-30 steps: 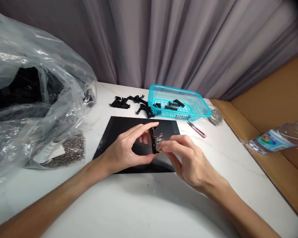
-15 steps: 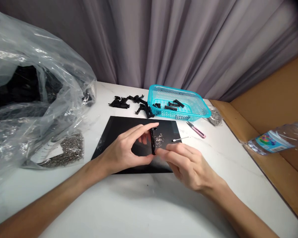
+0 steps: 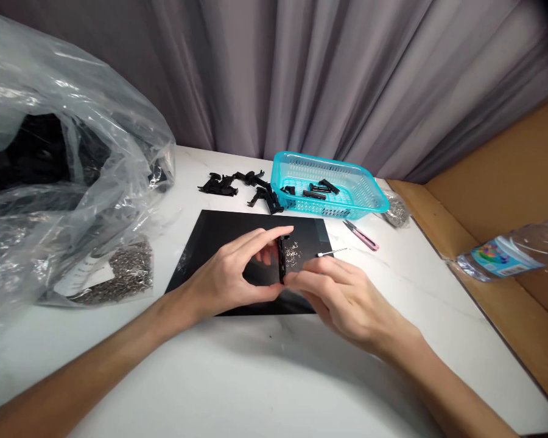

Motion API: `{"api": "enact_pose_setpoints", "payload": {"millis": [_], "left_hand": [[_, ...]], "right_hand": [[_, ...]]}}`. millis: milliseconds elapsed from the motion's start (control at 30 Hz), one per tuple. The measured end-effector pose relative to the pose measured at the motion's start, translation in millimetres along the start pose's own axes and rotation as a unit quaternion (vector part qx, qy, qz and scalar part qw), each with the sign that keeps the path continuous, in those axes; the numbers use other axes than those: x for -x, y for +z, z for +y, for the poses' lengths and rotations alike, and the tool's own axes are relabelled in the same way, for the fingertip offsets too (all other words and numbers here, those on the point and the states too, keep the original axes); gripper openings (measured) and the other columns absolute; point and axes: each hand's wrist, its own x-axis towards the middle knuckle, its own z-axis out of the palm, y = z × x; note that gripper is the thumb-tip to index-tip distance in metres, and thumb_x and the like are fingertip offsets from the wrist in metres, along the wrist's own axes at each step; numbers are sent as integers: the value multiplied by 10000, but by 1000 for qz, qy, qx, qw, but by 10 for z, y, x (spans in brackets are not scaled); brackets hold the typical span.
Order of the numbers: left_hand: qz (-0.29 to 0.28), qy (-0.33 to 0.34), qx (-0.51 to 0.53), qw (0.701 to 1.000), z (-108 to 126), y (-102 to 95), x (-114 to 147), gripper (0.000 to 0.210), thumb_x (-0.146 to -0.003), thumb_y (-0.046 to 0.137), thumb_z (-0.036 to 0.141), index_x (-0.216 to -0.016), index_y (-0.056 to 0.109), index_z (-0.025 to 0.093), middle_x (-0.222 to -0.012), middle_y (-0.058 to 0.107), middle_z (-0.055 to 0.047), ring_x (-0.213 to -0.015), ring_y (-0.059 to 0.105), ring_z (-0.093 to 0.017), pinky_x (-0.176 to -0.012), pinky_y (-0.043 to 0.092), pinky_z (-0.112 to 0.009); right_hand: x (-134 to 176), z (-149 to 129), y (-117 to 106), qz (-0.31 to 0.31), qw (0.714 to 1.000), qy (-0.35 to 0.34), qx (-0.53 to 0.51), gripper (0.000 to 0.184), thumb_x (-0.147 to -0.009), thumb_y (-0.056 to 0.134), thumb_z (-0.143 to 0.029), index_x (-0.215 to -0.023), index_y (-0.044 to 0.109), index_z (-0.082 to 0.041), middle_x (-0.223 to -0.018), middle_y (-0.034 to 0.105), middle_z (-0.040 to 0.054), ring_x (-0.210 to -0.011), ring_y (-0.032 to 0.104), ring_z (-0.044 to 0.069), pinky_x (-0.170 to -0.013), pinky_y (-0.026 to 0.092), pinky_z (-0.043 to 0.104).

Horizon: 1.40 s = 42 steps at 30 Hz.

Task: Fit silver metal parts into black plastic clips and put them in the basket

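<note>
My left hand (image 3: 232, 267) grips a narrow black plastic part (image 3: 282, 260) by its two ends, between the thumb below and a finger above. The part stands on end over a black mat (image 3: 205, 234). Against its lower end press the pinched fingertips of my right hand (image 3: 342, 295); whatever they hold is too small or hidden to make out. Small shiny metal pieces (image 3: 293, 254) lie scattered on the mat just behind the part. A thin tool with a metal shaft (image 3: 332, 252) rests at the mat's right edge, partly behind my right hand.
Several black plastic parts (image 3: 219, 184) lie behind the mat, beside a blue basket (image 3: 365, 210) holding more. Pink-handled snips (image 3: 361, 235) lie to the right. A bag of metal pieces (image 3: 130, 271) and a large plastic bag (image 3: 132, 115) stand left; a bottle (image 3: 502, 258) lies right, by cardboard (image 3: 497, 182).
My right hand's fingertips have shifted slightly left, closer against the lower end of the black part. My left hand keeps its hold; the whole view has moved a little.
</note>
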Motion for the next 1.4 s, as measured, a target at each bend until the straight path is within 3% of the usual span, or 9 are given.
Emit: {"api": "enact_pose_setpoints", "payload": {"millis": [133,233,367,467,633,867,1133,1400], "left_hand": [[8,8,4,1000,-26,15,4,738,-842,791,207,-1511,480,229,-911,613,-3,-781,602,-153,-737,581,-280],[14,10,-6,1000,-24,13,-2,731,-841,793,209,-1505,489,222,-893,612,-2,-772,596,-153,-725,576,-285],[31,23,-24,999,6,-7,-25,690,-861,768,223,-1494,493,226,-869,605,1,-756,596,-153,-725,587,-292],[26,27,-34,999,26,-28,-36,670,-869,751,212,-1488,492,219,-863,601,1,-756,600,-155,-735,595,-298],[11,19,-25,999,25,-56,-23,672,-857,735,167,-1484,494,196,-882,598,-5,-780,613,-161,-754,592,-298],[5,25,-20,999,-5,-63,0,722,-852,769,208,-1509,469,212,-915,616,-13,-807,632,-175,-795,601,-318],[-3,21,-15,1000,-2,-59,6,725,-841,763,191,-1505,470,202,-939,624,-17,-834,640,-175,-808,594,-311],[4,31,-39,999,45,-53,-14,672,-853,770,210,-1467,498,178,-924,635,-18,-837,646,-172,-835,582,-318]], "right_hand": [[29,22,73,28,985,124,-116,213,-1018,604,-114,-1183,510,-211,-966,724,42,-836,673,163,-693,568,299],[23,33,76,35,971,159,-174,248,-1003,654,-151,-1204,527,-218,-987,738,36,-895,702,166,-764,585,315],[1,70,49,42,984,123,-123,70,-1007,658,-194,-1063,693,-218,-895,725,36,-784,644,151,-663,561,284],[10,117,55,51,993,59,-92,126,-1003,653,-163,-1075,737,-225,-807,754,18,-719,601,153,-604,542,283],[55,156,84,47,996,-20,-69,247,-981,662,-112,-1197,727,-213,-1029,822,42,-755,661,148,-636,564,300],[41,109,100,52,995,-12,-87,273,-949,733,-182,-1222,733,-206,-1006,826,53,-700,681,153,-560,528,302],[-7,59,51,59,992,-4,-108,194,-932,754,-190,-1123,756,-158,-963,825,73,-669,685,157,-544,506,303],[13,-13,202,135,983,36,-120,36,-928,749,-157,-924,732,-188,-834,814,51,-637,734,140,-552,544,269]]}}
